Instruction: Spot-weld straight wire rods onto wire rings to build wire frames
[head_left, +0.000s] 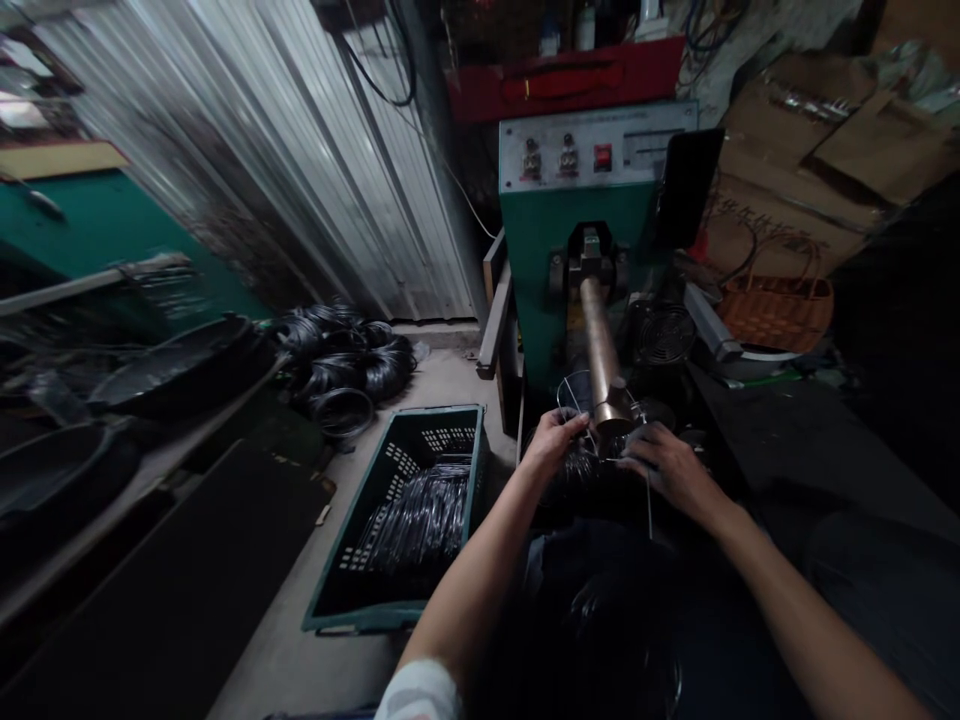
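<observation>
My left hand pinches a thin wire piece, whose curved part shows just above the fingers. On the other side, my right hand is closed on the wirework too, and a straight wire end hangs below it. Between both hands is the tip of a thick copper-coloured rod, which sticks out from a green machine. The wire lies close against this tip; whether it touches cannot be made out. The exact shape of the wire piece is hard to see in the dim light.
A dark green crate holding many thin metal wire pieces stands on the floor at left. Behind it lie black wire coils. A wicker basket and cardboard boxes are at right. A metal bar juts out beside the machine.
</observation>
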